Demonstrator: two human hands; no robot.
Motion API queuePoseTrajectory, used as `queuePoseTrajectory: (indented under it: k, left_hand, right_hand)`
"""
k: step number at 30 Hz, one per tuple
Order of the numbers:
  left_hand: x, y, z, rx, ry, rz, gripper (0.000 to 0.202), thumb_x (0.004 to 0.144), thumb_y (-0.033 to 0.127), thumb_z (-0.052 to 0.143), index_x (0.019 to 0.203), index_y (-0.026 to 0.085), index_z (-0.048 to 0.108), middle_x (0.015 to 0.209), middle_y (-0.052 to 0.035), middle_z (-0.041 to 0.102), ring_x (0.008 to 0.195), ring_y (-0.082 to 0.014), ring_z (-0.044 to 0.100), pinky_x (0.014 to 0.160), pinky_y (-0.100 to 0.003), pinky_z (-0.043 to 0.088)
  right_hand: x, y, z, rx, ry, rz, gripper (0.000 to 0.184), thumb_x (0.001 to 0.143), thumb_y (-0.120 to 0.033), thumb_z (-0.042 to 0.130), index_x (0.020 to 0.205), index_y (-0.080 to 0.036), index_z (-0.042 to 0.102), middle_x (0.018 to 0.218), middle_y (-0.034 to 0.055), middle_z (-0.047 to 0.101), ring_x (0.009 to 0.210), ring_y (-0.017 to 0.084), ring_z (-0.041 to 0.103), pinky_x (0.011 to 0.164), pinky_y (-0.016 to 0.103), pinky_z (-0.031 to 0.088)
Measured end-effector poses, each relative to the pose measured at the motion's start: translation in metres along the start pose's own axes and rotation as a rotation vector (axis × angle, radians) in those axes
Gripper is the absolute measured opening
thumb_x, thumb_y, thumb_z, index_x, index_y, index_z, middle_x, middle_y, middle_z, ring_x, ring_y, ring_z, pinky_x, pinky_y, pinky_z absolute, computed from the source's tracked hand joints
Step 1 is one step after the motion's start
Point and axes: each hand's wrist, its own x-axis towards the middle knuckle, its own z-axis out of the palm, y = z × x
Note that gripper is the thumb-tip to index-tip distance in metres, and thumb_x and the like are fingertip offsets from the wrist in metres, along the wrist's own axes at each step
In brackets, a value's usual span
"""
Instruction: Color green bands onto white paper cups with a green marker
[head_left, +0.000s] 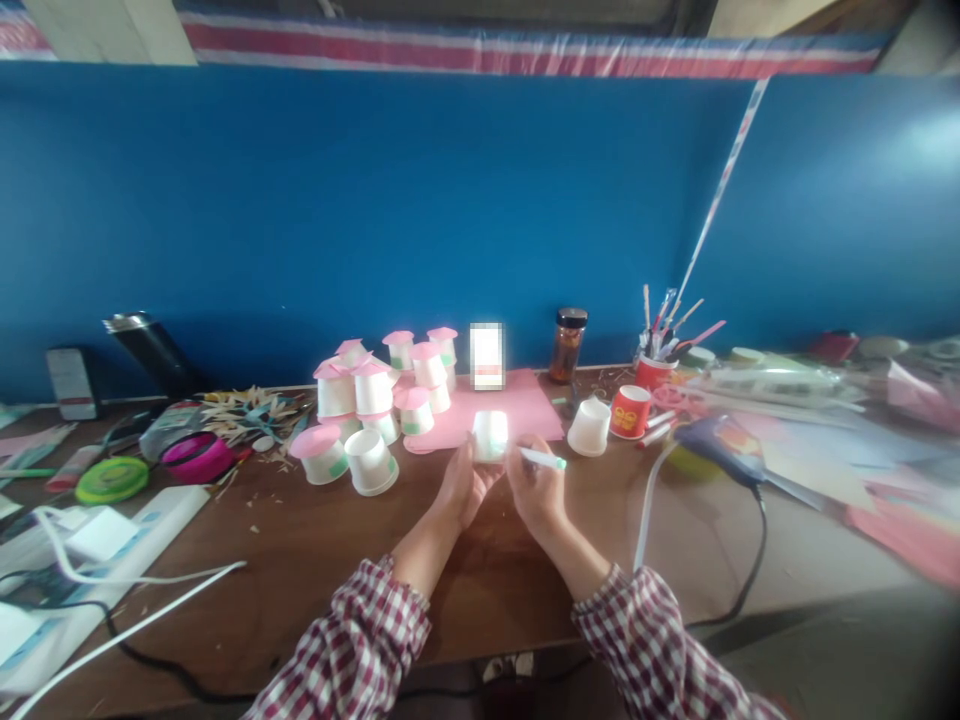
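Note:
My left hand (463, 487) is closed round a small white paper cup (490, 433), held upside down just above the brown table (315, 560). My right hand (534, 487) grips a white marker with a green tip (543, 459), lying close beside the cup on its right. Both hands sit at the near edge of a pink paper sheet (517, 400). To the left stands a cluster of upturned white cups with pink tops (382, 385).
A lone white cup (589, 426) and a red printed cup (630, 411) stand right of the hands. A brown jar (567, 345) and a red pot of brushes (654, 365) are by the blue wall. A blue glue gun (718, 447) with cable lies right; a power strip (112, 545) left.

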Motion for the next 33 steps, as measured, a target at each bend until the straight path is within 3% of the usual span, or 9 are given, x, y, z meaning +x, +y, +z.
queuePoseTrajectory:
  k: [13,25,33]
  left_hand:
    - [0.0004,-0.0005,-0.0003,0.006,0.017,-0.011,0.045,0.085,0.047,0.054,0.111,0.011,0.061,0.103,-0.0143,0.068,0.091,-0.0218,0.065,0.087,-0.037,0.05]
    - [0.0049,0.0014,-0.0031,-0.027,0.125,0.025,0.04,0.089,0.042,0.05,0.112,0.01,0.059,0.107,-0.0161,0.068,0.094,-0.0232,0.066,0.085,-0.037,0.054]
    - [0.0048,0.0014,-0.0044,-0.055,0.117,0.025,0.04,0.088,0.042,0.05,0.113,0.012,0.058,0.11,-0.0155,0.067,0.098,-0.0236,0.065,0.088,-0.039,0.053]
  right_hand:
    - [-0.0007,0.0056,0.001,0.005,0.015,0.02,0.013,0.084,-0.028,0.052,0.079,-0.017,0.057,0.063,-0.0006,0.058,0.052,0.011,0.052,0.05,0.02,0.043]
    - [-0.0002,0.0004,-0.0007,-0.022,-0.041,0.008,0.015,0.082,-0.027,0.051,0.069,-0.018,0.052,0.055,-0.0034,0.052,0.046,0.01,0.046,0.044,0.019,0.037]
    - [0.001,0.0039,0.0001,-0.007,-0.008,0.024,0.014,0.082,-0.026,0.051,0.07,-0.018,0.053,0.056,-0.0032,0.053,0.047,0.01,0.047,0.046,0.02,0.039]
